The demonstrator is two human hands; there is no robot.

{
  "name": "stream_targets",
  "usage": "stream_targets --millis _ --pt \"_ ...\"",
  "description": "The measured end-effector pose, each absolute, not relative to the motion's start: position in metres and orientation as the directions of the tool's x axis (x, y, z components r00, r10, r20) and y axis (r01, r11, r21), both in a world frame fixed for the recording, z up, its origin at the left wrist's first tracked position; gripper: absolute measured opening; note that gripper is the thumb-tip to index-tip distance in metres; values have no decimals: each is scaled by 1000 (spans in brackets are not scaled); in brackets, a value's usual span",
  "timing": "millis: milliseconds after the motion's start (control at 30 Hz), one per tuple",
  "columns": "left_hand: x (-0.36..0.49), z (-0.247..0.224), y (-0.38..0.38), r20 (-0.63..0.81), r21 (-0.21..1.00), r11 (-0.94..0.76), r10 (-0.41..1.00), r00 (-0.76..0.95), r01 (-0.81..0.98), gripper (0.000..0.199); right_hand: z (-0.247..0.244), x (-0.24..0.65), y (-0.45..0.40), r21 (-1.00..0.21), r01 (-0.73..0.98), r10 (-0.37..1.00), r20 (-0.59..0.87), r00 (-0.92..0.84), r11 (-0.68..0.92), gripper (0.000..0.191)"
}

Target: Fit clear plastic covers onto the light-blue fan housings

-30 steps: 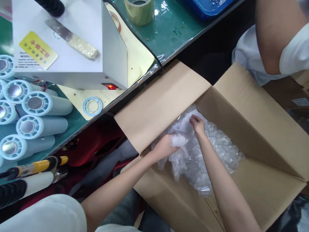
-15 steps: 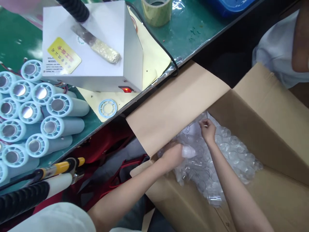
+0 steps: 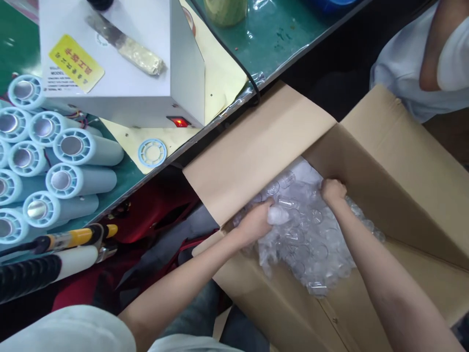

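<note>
Two bare hands [image 3: 255,221], one carton [image 3: 262,159] — clear containers [image 3: 306,244] too jumbled to count. At least ten blue cylinders [image 3: 86,145], one loose ring [image 3: 141,153].

Right of centre, crumpled translucent plastic film [image 3: 279,216], bunched whitish at its left end, stretches rightward among a jumbled heap of clear, rounded plastic pieces [image 3: 308,252] inside an open brown cardboard box [image 3: 256,161] slanting across the lower right, flaps outspread.

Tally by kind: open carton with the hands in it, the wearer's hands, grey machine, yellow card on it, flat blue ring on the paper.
Open carton: 1
Wearer's left hand and right hand: 2
Grey machine: 1
Yellow card: 1
Flat blue ring: 1
Total: 6
</note>
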State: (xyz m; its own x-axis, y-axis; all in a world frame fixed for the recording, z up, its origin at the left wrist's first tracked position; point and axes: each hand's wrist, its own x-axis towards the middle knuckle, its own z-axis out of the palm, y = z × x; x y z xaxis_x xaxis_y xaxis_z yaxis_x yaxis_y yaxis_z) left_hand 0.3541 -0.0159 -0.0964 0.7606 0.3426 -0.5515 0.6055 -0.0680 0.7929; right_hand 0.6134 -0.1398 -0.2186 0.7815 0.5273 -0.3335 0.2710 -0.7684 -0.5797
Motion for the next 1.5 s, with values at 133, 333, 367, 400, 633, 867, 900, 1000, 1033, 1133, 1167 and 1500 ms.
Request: stream_targets --millis 133,333,367,400,633,867,900,1000,1033,1133,1167,1500 --pt "354 -95 -13 -604 782 73 334 723 619 25 -210 612 -152 -503 296 507 -354 786 -812 22" --pt "360 -96 -10 -681 728 381 309 663 570 23 -148 585 -182 -632 348 617 -270 739 -693 21" --pt "360 -96 -10 -693 712 428 306 653 556 23 -136 575 -184 -669 357 662 -274 697 -652 20" --pt "360 -96 -9 -703 698 471 303 644 540 22 -124 564 -186 -702 363 704 -275 655 -613 19" --pt "362 -91 -5 -692 648 645 278 666 405 27 -76 492 -183 -828 294 742 -201 640 -478 25" --pt "364 -91 -6 -710 631 631 236 663 451 20 -74 468 -184 -907 212 733 -139 666 -365 28" --pt "363 -92 -7 -715 632 615 229 660 472 20 -74 465 -184 -902 222 718 -127 685 -371 23" --pt "364 -91 -10 -725 641 548 205 657 537 23 -76 459 -187 -888 232 657 -98 748 -397 14" --pt "365 -91 -10 -725 649 520 202 658 556 25 -78 458 -189 -881 234 641 -97 762 -412 14" --pt "368 -92 -9 -711 694 409 263 652 592 29 -82 465 -207 -848 224 559 -99 823 -481 14" --pt "369 -93 -8 -699 713 364 305 647 599 28 -82 468 -214 -834 218 513 -89 854 -507 15" --pt "370 -87 -19 -549 833 109 285 786 542 17 -54 461 -255 -787 293 596 -116 794 -543 12"
